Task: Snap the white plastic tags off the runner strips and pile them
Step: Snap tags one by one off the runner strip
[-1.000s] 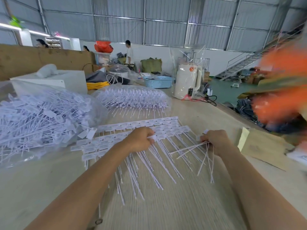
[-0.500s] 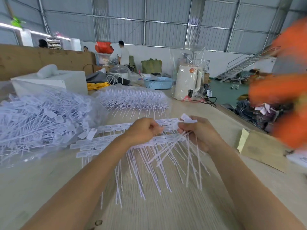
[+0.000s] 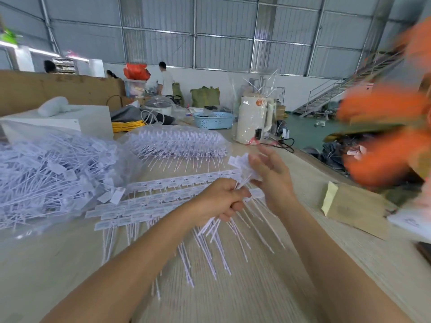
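Tags (image 3: pixel 242 173) sit bunched in both hands above the worktop (image 3: pixel 70 264): left hand (image 3: pixel 219 199) fisted round the stems, right hand (image 3: pixel 268 176) pinching the heads. Runner strips (image 3: pixel 163 201) lie beyond. Risk: loose stems slipping and scattering short of the pile (image 3: pixel 46 169).

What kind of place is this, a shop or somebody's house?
Neither, most likely: it looks like a workshop in a big warehouse. The corrugated metal walls, the metal staircase and the bagged heap of white plastic tags on the worktable all suggest it.
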